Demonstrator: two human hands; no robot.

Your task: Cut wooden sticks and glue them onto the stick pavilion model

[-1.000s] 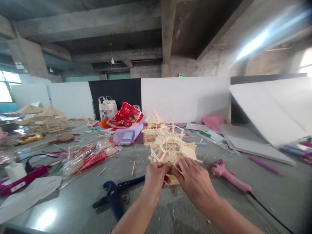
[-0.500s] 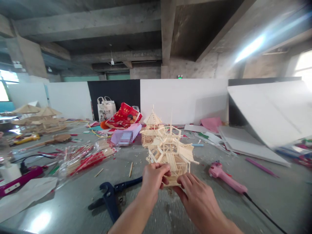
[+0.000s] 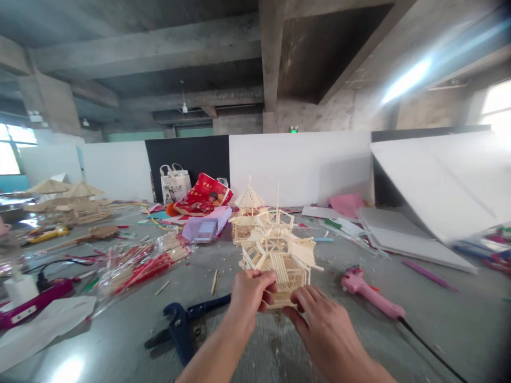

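Observation:
A pavilion model (image 3: 281, 260) built of pale wooden sticks stands on the table in front of me. A thin upright stick rises from its open upper frame, and panels of sticks cover part of its lower roof. My left hand (image 3: 252, 293) is closed at the model's front left, thumb and fingers pinched against it. At the front right, my right hand (image 3: 319, 314) has its curled fingers on the base edge and its thumb lower down. The fingertips are partly hidden. Just behind stands a second stick model (image 3: 248, 205) with a pointed roof.
A dark blue cutter (image 3: 179, 324) lies left of my forearm; a pink glue gun (image 3: 371, 295) with a black cord lies right. Bagged sticks (image 3: 139, 263), a purple glue gun (image 3: 38, 306) and a red bag (image 3: 205, 196) occupy the left side. White boards (image 3: 411, 234) lie at right.
The view has shifted slightly, so the table and models sit a little lower in the picture. Both hands stay at almost the same places on the model.

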